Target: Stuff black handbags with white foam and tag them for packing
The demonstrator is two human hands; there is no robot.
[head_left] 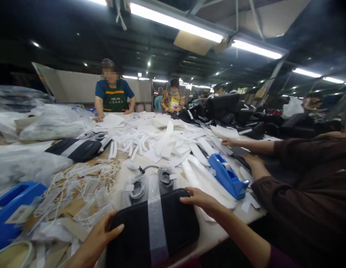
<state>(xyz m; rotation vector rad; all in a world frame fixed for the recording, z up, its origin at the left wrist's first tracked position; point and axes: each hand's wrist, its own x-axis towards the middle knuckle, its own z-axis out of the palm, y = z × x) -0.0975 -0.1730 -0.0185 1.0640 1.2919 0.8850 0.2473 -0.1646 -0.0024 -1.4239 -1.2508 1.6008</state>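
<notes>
A flat black bag (180,223) with rounded corners lies tilted at the table's near edge, directly before me. A translucent plastic strip (156,219) runs across its middle and on over a grey part behind it. My left hand (102,232) grips the bag's left edge, thumb on top. At the far right corner, my right hand (199,199) holds the bag between thumb and fingers. Just beyond the bag sit two grey coiled straps (138,189), each with a small white tag. The fingers under the bag are hidden.
Blue tape dispensers (227,176) stand right and left. Tags with strings (86,190) cover the table's left side, near another black bag (75,149). White foam pieces (167,141) are heaped in the middle. A co-worker's arms (256,163) reach in from the right; others stand across.
</notes>
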